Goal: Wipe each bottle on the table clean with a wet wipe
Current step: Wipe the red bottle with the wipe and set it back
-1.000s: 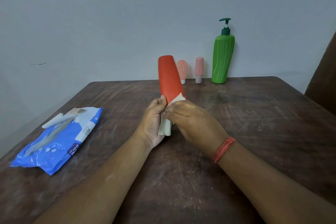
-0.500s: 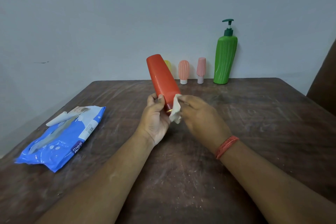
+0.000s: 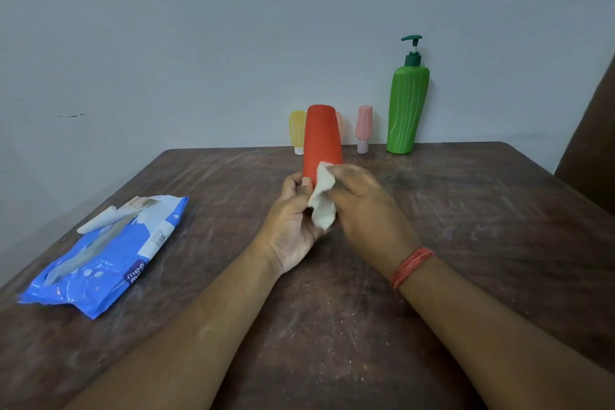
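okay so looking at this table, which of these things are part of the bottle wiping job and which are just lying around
Part of the job:
red bottle in left hand
wet wipe in right hand
green pump bottle
yellow bottle
pink bottle
blue wipes pack

Lying about:
white tube beside the pack
table itself

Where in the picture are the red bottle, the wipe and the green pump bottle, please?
red bottle (image 3: 322, 140): head view, on its upper body.
wipe (image 3: 322, 201): head view, on its crumpled middle.
green pump bottle (image 3: 406, 110): head view, on its ribbed body.

Bare forearms, no sleeves, red thread band (image 3: 412, 266) on right wrist
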`<state>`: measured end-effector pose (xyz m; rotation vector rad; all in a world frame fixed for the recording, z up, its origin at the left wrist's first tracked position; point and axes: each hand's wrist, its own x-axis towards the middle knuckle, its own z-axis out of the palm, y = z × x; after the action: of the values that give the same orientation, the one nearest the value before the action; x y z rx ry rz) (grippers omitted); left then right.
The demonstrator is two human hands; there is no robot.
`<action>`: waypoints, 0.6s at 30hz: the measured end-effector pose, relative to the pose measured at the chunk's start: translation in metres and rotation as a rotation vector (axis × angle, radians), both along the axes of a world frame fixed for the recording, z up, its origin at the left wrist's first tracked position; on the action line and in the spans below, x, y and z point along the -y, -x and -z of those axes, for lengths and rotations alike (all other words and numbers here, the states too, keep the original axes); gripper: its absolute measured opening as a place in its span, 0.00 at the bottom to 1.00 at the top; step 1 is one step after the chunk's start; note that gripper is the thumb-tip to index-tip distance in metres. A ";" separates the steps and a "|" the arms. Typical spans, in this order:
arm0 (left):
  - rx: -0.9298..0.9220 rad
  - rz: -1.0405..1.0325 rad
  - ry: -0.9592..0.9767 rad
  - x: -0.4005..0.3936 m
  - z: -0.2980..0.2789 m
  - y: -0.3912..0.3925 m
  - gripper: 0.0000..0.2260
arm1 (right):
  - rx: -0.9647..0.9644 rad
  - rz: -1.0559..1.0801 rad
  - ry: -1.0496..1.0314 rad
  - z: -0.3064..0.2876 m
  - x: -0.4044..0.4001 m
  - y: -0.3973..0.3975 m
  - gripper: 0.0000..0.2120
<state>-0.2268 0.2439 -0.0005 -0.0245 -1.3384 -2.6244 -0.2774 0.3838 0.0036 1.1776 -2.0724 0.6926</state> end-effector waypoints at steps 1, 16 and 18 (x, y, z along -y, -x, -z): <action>-0.001 0.001 0.009 0.001 0.000 -0.001 0.10 | -0.040 -0.022 -0.033 0.001 0.000 -0.003 0.18; -0.095 0.110 0.089 0.010 0.001 -0.006 0.26 | 0.096 0.034 0.126 -0.003 -0.008 0.000 0.10; -0.089 0.094 0.106 0.013 0.002 -0.005 0.30 | -0.018 -0.021 0.008 0.001 -0.006 -0.011 0.13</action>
<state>-0.2216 0.2309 -0.0024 -0.2224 -1.4775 -2.5905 -0.2664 0.3898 0.0028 1.1983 -2.0438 0.6966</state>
